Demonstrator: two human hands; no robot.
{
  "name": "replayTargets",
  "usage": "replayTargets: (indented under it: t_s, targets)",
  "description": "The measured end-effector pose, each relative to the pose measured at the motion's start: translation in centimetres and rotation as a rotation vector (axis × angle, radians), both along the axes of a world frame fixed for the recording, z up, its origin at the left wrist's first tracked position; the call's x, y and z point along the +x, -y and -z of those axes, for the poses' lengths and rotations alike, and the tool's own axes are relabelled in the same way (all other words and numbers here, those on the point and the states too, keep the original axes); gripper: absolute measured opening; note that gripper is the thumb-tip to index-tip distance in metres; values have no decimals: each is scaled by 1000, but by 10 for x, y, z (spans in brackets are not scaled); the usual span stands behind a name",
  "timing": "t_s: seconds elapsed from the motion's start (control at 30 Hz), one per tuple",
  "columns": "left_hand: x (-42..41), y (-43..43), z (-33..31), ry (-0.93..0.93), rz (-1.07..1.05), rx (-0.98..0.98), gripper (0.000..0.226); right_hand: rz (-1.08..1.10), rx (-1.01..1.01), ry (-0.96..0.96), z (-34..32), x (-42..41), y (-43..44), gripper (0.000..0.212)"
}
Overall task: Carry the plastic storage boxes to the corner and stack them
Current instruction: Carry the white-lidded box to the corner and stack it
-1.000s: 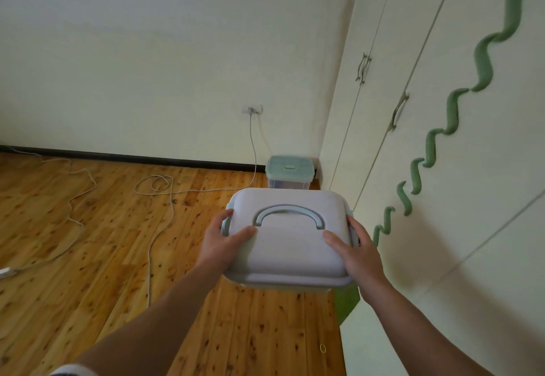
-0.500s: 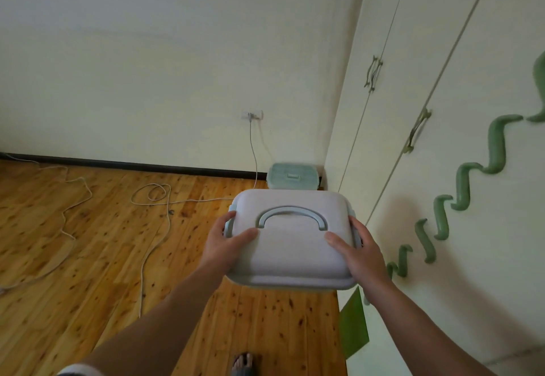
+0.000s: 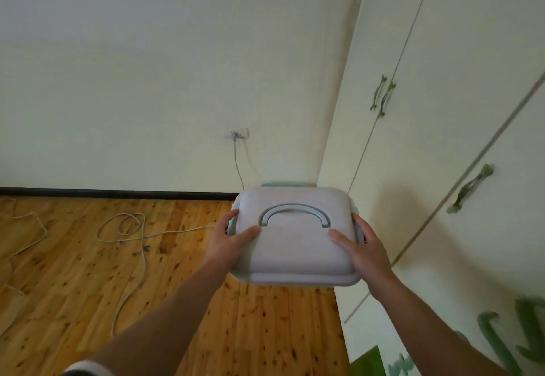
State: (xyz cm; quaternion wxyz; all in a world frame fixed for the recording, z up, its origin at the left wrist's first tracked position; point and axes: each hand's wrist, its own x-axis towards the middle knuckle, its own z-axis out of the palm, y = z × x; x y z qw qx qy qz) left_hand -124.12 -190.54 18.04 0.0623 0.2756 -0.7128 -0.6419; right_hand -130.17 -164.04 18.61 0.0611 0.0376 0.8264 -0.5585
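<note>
I hold a plastic storage box with a pale grey lid and a curved blue-grey handle out in front of me, above the floor. My left hand grips its left side, thumb lying on the lid. My right hand grips its right side the same way. Behind the held box, only the top edge of a second, pale green storage box shows in the corner where the wall meets the wardrobe; the rest of it is hidden.
A tall cream wardrobe with green handles and wavy green decoration fills the right side. A grey cable runs from a wall socket and loops across the wooden floor to the left.
I have come closer to the corner. The held box now covers nearly all of the green box, and the wardrobe has slid by on the right. My grip is unchanged.
</note>
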Motion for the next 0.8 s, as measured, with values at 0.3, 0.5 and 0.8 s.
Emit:
replayTargets:
  t_s: [0.3, 0.5, 0.8]
  targets:
    - [-92, 36, 5, 8, 22, -5, 60, 18, -6, 7, 4, -86, 31, 79]
    - [-164, 38, 17, 30, 23, -21, 61, -1, -16, 28, 20, -160, 32, 79]
    - [-298, 34, 27, 53, -13, -33, 60, -21, -10, 42, 33, -304, 32, 81]
